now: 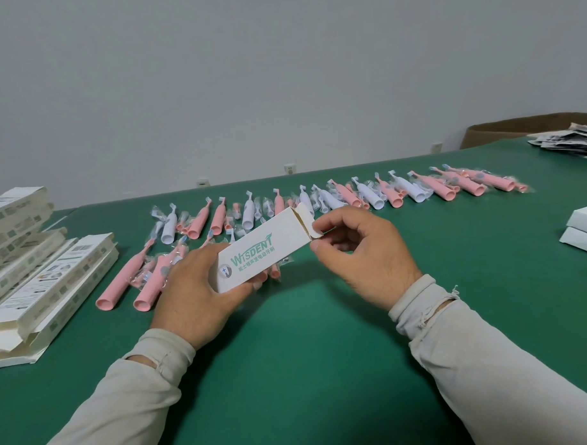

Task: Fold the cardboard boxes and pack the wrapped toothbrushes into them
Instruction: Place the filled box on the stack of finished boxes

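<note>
Left hand (pixel 196 285) gripping box (pixel 263 249), right hand (pixel 361 254) pinching its flap (pixel 313 231)

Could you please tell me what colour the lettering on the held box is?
Green lettering on the white box, clearest in the head view.

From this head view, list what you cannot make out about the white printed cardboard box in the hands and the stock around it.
- White printed cardboard box: its inside is hidden by its own walls; contents unknown.
- Left hand: fingertips hidden under the box.
- Flat unfolded white cartons: print too small, pile cut by the left edge.
- White closed boxes: cut by the right edge.
- Brown cardboard bin: contents hidden by its wall.
</note>
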